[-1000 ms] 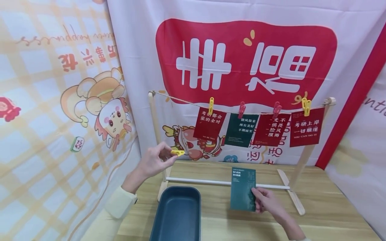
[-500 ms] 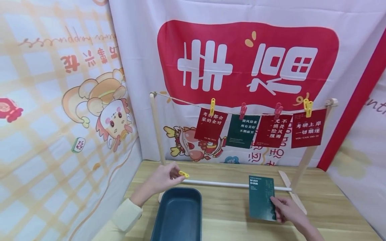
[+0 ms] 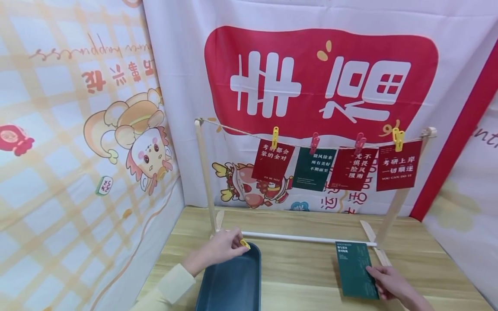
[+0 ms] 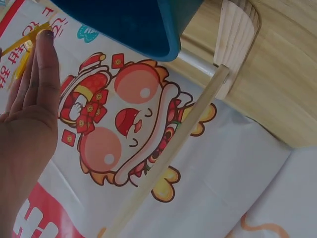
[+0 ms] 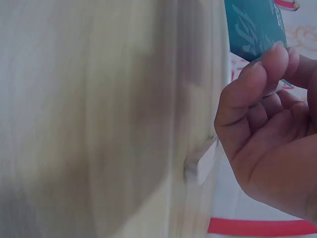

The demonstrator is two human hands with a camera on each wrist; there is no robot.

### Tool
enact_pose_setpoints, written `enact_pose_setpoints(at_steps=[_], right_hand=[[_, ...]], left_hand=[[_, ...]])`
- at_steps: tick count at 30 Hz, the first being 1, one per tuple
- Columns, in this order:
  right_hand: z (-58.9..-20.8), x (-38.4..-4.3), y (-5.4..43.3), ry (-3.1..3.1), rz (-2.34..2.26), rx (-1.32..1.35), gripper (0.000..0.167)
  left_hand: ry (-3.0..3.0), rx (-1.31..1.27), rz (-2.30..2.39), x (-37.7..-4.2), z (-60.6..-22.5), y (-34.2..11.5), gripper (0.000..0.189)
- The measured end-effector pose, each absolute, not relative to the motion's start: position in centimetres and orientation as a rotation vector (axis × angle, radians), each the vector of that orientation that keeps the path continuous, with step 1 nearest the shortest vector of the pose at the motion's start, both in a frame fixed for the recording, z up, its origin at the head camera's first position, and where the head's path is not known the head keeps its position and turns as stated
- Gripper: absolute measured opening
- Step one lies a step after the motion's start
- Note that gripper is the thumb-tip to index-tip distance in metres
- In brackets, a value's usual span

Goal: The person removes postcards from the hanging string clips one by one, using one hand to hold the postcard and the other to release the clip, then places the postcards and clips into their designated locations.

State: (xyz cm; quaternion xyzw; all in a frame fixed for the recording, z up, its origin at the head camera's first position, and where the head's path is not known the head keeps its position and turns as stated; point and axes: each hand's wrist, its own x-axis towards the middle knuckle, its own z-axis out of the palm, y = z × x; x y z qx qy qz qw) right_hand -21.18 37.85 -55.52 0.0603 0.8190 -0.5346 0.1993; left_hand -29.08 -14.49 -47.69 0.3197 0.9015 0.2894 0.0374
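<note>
My left hand (image 3: 223, 247) pinches a small yellow clothespin (image 3: 245, 244) above the far end of a dark blue tray (image 3: 258, 276). The left wrist view shows the same clothespin (image 4: 29, 37) at the fingertips. At the right, my right hand (image 3: 391, 283) holds a dark green card (image 3: 355, 270) by its right edge, over the table. In the right wrist view, part of the card (image 5: 255, 25) shows beyond the curled fingers. A string (image 3: 233, 129) bears red cards (image 3: 273, 162) and a green card (image 3: 314, 170), held by yellow and pink clothespins (image 3: 275, 137).
The string runs between two wooden posts (image 3: 205, 172) with flat feet (image 3: 367, 231). A white rod (image 3: 288, 236) joins the posts low down, behind the tray. A printed cloth (image 3: 179, 86) hangs behind the frame, and another covers the left side. Beneath is a wooden table (image 3: 299, 272).
My left hand has come down with the yellow clothespin, from in front of the left post to the tray. My right hand has moved right and nearer with the green card.
</note>
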Motion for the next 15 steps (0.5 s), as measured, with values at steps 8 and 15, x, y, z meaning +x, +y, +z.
enact_pose_setpoints(at_steps=[8,15], right_hand=[[-56.7,-20.5,39.5,2.301,-1.484,0.108,0.056],[-57.5,-20.2,40.6,2.353,-1.451,0.102,0.049]], left_hand=[[2.769,0.893,0.744,-29.6,-48.9,-14.4,0.027],[2.73,0.932,0.713,-29.3,-49.9,-13.9,0.024]])
